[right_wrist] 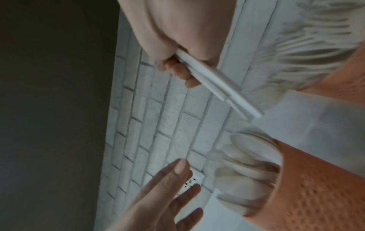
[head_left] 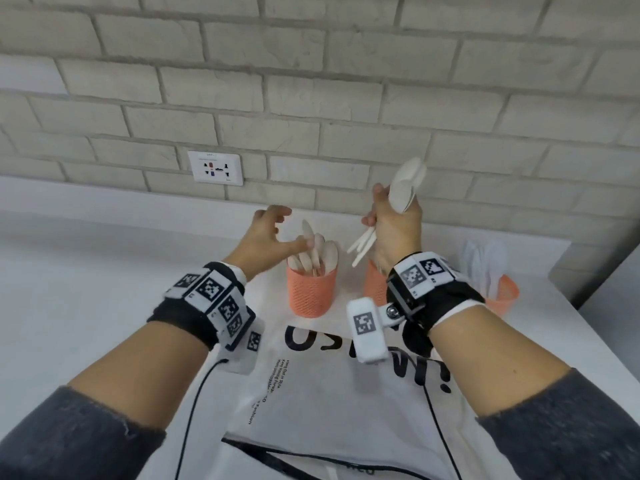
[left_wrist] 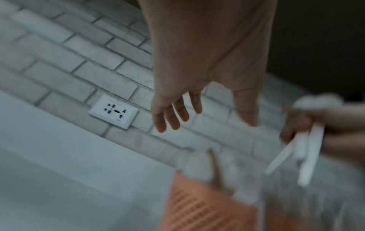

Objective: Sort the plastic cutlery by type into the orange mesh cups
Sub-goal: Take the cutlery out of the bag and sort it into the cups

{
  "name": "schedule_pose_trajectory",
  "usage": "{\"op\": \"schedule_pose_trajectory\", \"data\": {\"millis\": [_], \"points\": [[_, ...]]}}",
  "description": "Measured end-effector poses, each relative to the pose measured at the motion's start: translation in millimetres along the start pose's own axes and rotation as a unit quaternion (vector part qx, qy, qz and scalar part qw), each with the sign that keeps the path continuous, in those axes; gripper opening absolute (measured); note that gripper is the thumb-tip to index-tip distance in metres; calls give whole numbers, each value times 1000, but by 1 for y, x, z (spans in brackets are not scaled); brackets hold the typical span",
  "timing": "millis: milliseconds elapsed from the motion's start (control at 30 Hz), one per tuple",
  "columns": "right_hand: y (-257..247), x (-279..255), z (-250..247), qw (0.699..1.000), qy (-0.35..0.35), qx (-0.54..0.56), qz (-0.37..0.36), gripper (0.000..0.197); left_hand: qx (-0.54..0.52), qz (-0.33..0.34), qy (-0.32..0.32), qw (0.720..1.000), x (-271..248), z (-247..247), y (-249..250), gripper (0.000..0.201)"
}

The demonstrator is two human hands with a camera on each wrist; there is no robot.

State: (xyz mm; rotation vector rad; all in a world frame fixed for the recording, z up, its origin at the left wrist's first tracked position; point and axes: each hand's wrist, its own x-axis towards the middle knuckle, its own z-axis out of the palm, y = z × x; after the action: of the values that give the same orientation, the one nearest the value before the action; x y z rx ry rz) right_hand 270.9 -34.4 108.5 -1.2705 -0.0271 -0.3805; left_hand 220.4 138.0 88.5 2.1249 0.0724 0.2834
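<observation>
My right hand (head_left: 393, 220) grips a bunch of white plastic spoons (head_left: 407, 183), bowls up and handles (head_left: 362, 245) sticking down-left, above the middle orange mesh cup (head_left: 375, 282). My wrist hides most of that cup. My left hand (head_left: 277, 232) is open with spread fingers, holding nothing, its thumb by the spoons (head_left: 317, 252) that stand in the left orange cup (head_left: 311, 292). The right orange cup (head_left: 504, 296) holds clear forks (head_left: 485, 265). The right wrist view shows the gripped handles (right_wrist: 217, 84), the spoon cup (right_wrist: 316, 187) and my open left hand (right_wrist: 168, 187).
A white bag with black print (head_left: 346, 393) lies on the white counter (head_left: 104, 271) in front of the cups. A brick wall with a socket plate (head_left: 215, 168) stands right behind them. The counter's right edge (head_left: 588, 323) is close to the fork cup.
</observation>
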Motion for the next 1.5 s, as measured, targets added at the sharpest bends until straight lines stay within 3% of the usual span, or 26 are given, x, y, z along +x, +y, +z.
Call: {"op": "schedule_pose_trajectory", "data": {"millis": [100, 167, 333, 433, 567, 667, 733, 767, 833, 867, 967, 1000, 1133, 1233, 1300, 1333, 1400, 1433, 1467, 1500], "points": [[21, -9, 11, 999, 2, -32, -17, 10, 56, -20, -98, 993, 12, 10, -15, 98], [32, -13, 18, 999, 6, -34, -15, 11, 29, -31, -123, 992, 20, 20, -21, 96], [46, -12, 33, 998, 8, -52, -38, 18, -25, -18, -80, 996, 29, 36, -30, 65], [56, -11, 33, 995, 13, -94, -29, 17, -32, 1, -65, 997, 30, 42, -35, 74], [60, -15, 34, 988, -82, -128, -11, 18, 9, 25, -53, 998, 31, 43, -40, 66], [59, -15, 28, 990, -106, -97, -11, 45, 6, 27, -44, 999, 29, 43, -38, 63], [60, -13, 23, 988, -92, -110, -56, 62, 6, 26, -46, 999, 28, 43, -38, 70], [62, -13, 22, 981, -97, -140, -92, 60, 9, 25, -49, 998, 27, 43, -37, 73], [65, -14, 23, 942, -137, -243, -183, 40, 9, 23, -55, 998, 27, 44, -36, 70], [69, -13, 23, 905, -165, -325, -219, 36, 6, 21, -57, 998, 27, 43, -36, 67], [73, -15, 20, 743, -224, -589, -225, 42, 5, 13, -65, 998, 27, 41, -35, 60], [69, -17, 20, 707, -230, -633, -215, 46, 9, 10, -69, 998, 26, 39, -34, 58], [47, -21, 24, 620, -267, -719, -165, 64, 41, 16, -69, 997, 20, 34, -27, 55], [33, -20, 27, 592, -311, -737, -98, 67, 65, 34, -19, 997, 9, 27, -16, 61], [24, -20, 24, 616, -352, -700, -85, 61, 74, 60, 13, 995, -2, 19, -8, 63], [20, -20, 21, 651, -362, -660, -100, 56, 75, 74, 26, 994, -10, 15, -4, 60], [9, -21, 12, 758, -325, -544, -154, 48, 69, 96, 42, 992, -28, 5, 4, 43], [2, -23, 7, 799, -296, -492, -177, 41, 72, 109, 33, 991, -38, 0, 6, 29], [-6, -26, 1, 817, -284, -465, -186, 33, 80, 126, -4, 989, -49, -4, 8, 19], [-16, -33, -4, 817, -296, -462, -177, 27, 99, 141, -75, 982, -61, -6, 8, 18]]}}
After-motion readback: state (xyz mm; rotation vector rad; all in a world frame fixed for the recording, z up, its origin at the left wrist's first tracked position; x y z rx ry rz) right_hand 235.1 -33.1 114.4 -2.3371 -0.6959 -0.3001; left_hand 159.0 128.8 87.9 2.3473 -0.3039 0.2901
